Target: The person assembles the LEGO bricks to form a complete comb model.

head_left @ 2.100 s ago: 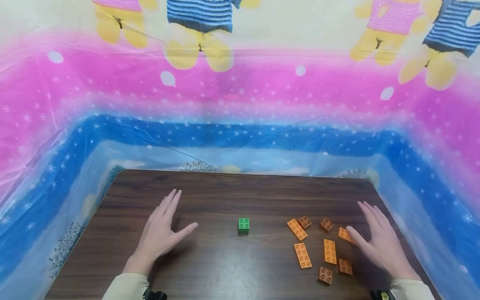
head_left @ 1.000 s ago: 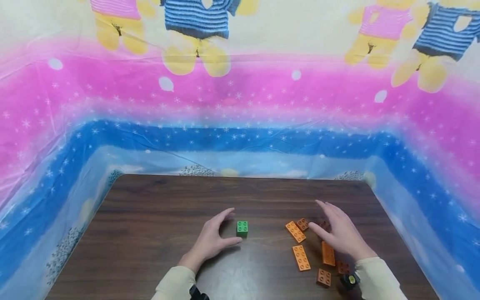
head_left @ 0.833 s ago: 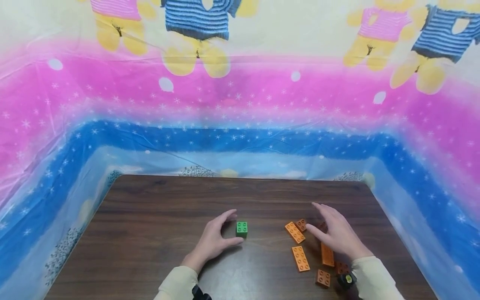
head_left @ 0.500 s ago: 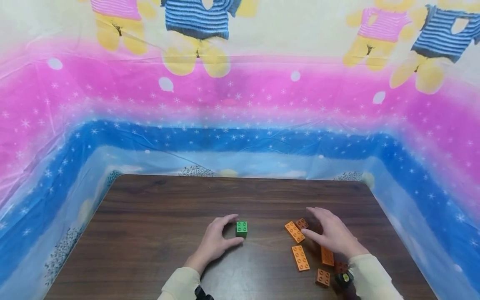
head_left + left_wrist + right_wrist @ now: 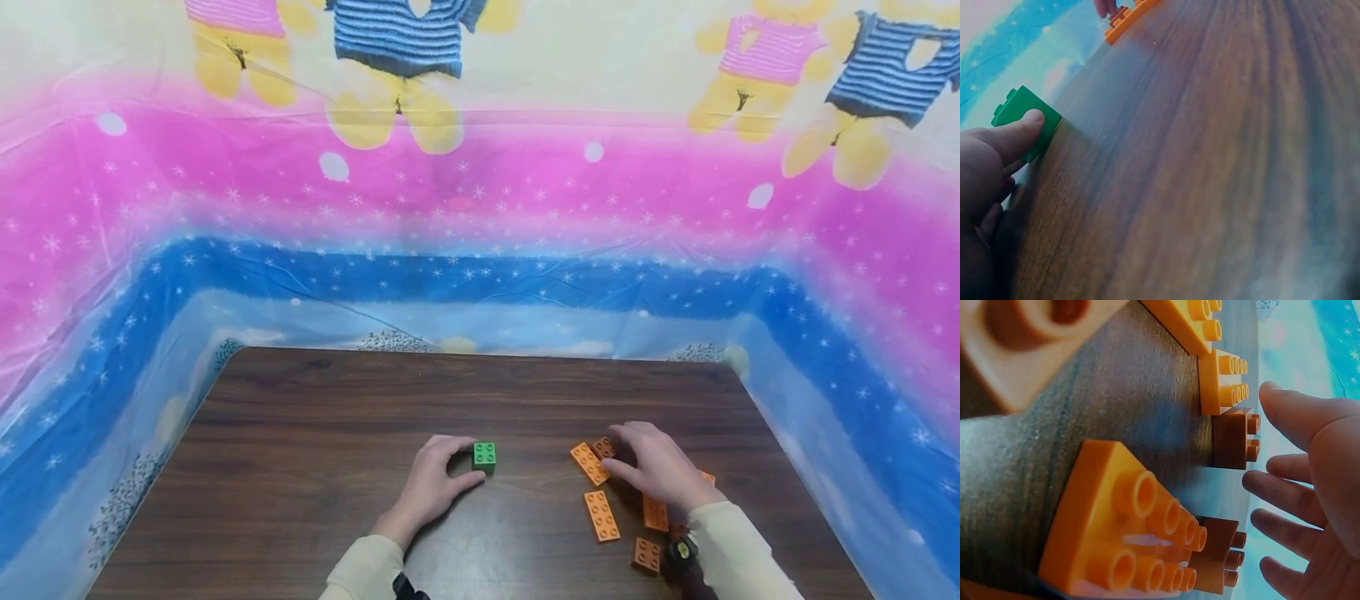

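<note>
My left hand (image 5: 431, 485) pinches a small green building block (image 5: 484, 455) near the middle of the table; in the left wrist view the thumb presses against the green block's side (image 5: 1030, 103). My right hand (image 5: 660, 468) is over the group of blocks at the right, thumb and fingers spread apart with nothing held. Closest to its fingertips is a small brown block (image 5: 603, 447), also in the right wrist view as the brown block (image 5: 1229, 440) with a gap to the fingers. An orange block (image 5: 589, 463) lies against it. Another brown block (image 5: 1215, 553) is hidden under this hand in the head view.
Further orange blocks lie nearer me, one at the left (image 5: 602, 516) and one partly under the right wrist (image 5: 655, 513). A brown block (image 5: 647, 555) lies at the front. The dark wooden table (image 5: 300, 417) is bounded behind by a patterned cloth (image 5: 450, 275).
Both hands have come inward from the table's sides. The left hand has reached the green block and its fingers have closed on it. The right hand has moved left and lowered toward the brown block.
</note>
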The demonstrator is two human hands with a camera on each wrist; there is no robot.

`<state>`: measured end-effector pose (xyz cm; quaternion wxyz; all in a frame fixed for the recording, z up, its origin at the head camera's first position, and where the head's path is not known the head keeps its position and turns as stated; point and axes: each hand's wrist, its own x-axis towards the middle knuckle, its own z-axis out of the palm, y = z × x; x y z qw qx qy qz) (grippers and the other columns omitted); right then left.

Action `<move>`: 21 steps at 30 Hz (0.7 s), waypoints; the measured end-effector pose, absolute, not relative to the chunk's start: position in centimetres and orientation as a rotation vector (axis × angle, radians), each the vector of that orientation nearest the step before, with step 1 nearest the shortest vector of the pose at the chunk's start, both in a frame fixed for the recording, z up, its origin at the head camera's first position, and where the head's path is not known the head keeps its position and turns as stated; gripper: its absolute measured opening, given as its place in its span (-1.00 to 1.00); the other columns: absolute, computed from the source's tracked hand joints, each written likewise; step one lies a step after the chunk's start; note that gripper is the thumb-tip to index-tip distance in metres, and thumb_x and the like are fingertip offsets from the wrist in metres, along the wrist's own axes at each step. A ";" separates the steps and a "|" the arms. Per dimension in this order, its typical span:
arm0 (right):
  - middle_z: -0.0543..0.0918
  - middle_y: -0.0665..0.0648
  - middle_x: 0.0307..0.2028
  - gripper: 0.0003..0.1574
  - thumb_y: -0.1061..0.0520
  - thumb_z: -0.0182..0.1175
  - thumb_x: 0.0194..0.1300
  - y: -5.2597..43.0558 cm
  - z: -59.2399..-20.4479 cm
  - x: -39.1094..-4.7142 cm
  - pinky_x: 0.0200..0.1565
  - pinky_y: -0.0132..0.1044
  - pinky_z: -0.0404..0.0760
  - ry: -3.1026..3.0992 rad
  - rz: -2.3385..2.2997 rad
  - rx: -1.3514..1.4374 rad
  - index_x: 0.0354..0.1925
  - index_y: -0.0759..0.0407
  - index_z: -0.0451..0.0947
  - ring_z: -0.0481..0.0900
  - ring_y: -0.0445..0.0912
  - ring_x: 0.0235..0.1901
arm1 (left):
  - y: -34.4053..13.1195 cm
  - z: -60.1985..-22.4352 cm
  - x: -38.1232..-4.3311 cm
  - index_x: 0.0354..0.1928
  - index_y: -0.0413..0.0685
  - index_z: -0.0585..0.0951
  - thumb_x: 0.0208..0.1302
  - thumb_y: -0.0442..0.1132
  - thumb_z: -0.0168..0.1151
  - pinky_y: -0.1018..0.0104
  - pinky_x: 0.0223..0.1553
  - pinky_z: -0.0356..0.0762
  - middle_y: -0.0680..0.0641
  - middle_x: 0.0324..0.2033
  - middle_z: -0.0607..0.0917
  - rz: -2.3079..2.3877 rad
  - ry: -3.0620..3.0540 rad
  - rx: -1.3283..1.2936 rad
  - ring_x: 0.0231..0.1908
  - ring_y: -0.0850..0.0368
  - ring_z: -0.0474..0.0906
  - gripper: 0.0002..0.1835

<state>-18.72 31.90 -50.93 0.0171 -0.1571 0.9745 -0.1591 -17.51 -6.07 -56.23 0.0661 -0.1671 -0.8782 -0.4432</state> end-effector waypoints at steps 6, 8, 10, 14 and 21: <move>0.72 0.11 0.04 -0.31 -0.24 0.44 0.34 31.8 -51.2 -19.1 0.16 0.18 0.61 3.029 -0.425 -0.487 0.21 0.17 0.67 0.63 0.08 0.11 | -6.0 -56.3 -17.6 0.09 -0.02 0.76 0.16 -0.16 0.63 -0.02 0.15 0.56 0.02 -0.01 0.79 -1.311 -2.634 -0.495 0.07 0.04 0.63 -0.56; 0.72 0.10 0.02 -0.32 -0.24 0.45 0.33 31.8 -51.3 -19.2 0.14 0.18 0.62 3.027 -0.414 -0.489 0.20 0.17 0.68 0.63 0.08 0.09 | -6.0 -56.4 -17.6 0.09 -0.02 0.76 0.16 -0.15 0.63 -0.02 0.14 0.56 0.02 -0.02 0.79 -1.300 -2.633 -0.498 0.07 0.04 0.63 -0.56; 0.73 0.11 0.02 -0.33 -0.21 0.46 0.33 31.8 -51.4 -19.3 0.13 0.18 0.62 3.029 -0.411 -0.491 0.20 0.18 0.68 0.64 0.08 0.08 | -6.0 -56.4 -17.6 0.10 -0.02 0.76 0.16 -0.14 0.63 -0.03 0.15 0.56 0.02 -0.01 0.79 -1.301 -2.633 -0.500 0.07 0.04 0.63 -0.56; 0.74 0.11 0.00 -0.37 -0.17 0.47 0.32 31.8 -51.7 -19.3 0.12 0.16 0.63 3.033 -0.431 -0.488 0.19 0.18 0.69 0.66 0.08 0.06 | -6.0 -56.6 -17.6 0.09 -0.02 0.76 0.16 -0.13 0.63 -0.03 0.14 0.56 0.03 -0.02 0.80 -1.299 -2.631 -0.500 0.07 0.04 0.63 -0.55; 0.75 0.13 0.00 -0.42 -0.13 0.44 0.37 32.0 -52.2 -19.7 0.10 0.17 0.64 3.019 -0.479 -0.530 0.17 0.20 0.69 0.68 0.09 0.05 | -6.0 -56.6 -17.6 0.08 -0.01 0.77 0.15 -0.15 0.63 -0.01 0.14 0.56 0.04 -0.03 0.80 -1.282 -2.622 -0.493 0.06 0.05 0.63 -0.56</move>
